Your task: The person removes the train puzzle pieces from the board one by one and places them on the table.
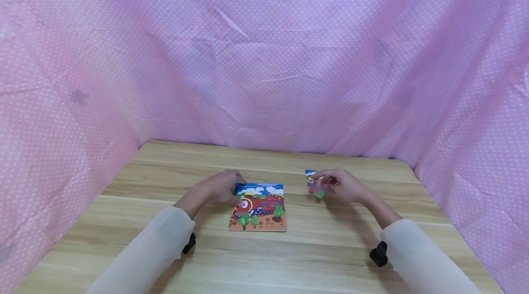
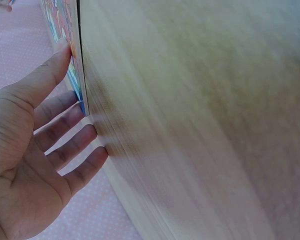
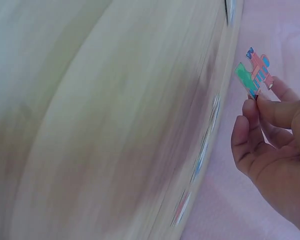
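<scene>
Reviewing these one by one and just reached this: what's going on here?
A person is handling a puzzle. The left hand touches the train puzzle lying on the table, thumb on its face. The right hand pinches a loose piece above more pieces.

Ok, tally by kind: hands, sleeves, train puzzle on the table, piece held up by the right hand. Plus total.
Hands: 2
Sleeves: 2
Train puzzle: 1
Held piece: 1
Total: 6
</scene>
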{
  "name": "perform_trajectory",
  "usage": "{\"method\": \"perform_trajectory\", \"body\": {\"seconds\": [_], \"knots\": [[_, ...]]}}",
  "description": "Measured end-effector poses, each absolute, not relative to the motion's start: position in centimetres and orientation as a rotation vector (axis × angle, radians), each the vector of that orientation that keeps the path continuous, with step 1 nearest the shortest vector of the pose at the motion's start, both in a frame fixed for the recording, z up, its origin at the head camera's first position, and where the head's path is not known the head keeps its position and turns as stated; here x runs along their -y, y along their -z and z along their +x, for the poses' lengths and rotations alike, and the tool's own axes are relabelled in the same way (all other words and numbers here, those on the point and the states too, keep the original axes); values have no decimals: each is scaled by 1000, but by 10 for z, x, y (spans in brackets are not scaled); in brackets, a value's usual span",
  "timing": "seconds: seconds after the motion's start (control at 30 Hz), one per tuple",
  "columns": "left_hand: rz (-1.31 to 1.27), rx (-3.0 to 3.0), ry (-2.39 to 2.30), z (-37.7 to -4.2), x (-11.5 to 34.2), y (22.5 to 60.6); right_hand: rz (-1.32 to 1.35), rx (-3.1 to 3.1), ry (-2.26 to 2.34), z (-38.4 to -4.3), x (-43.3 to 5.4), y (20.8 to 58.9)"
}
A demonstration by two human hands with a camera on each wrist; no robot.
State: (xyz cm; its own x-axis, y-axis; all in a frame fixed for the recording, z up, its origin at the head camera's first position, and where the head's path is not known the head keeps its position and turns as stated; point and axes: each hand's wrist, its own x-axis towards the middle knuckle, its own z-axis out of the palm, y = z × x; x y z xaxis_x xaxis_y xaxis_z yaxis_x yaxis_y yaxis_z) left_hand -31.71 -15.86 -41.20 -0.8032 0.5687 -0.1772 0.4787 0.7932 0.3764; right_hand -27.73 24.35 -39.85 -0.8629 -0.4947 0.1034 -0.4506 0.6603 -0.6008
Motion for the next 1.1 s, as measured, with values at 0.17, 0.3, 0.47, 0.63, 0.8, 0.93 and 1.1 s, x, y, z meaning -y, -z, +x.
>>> {"method": "perform_trajectory", "body": {"seconds": [0.17, 0.3, 0.47, 0.63, 0.8, 0.93, 1.1], "knots": [[807, -2700, -453, -318, 158, 413, -736, -2841, 990, -278, -278, 399], [803, -2703, -451, -318, 157, 413, -685, -2833, 977, -276, -303, 396], [788, -2704, -454, -318, 157, 412, -611, -2790, 951, -275, -327, 396], [784, -2703, -445, -319, 158, 412, -542, -2754, 919, -273, -343, 399], [789, -2701, -447, -320, 158, 412, -457, -2719, 936, -274, -349, 402], [798, -2699, -449, -319, 159, 411, -406, -2656, 983, -273, -350, 405], [805, -2705, -433, -318, 159, 411, -423, -2594, 1040, -272, -352, 408]]}}
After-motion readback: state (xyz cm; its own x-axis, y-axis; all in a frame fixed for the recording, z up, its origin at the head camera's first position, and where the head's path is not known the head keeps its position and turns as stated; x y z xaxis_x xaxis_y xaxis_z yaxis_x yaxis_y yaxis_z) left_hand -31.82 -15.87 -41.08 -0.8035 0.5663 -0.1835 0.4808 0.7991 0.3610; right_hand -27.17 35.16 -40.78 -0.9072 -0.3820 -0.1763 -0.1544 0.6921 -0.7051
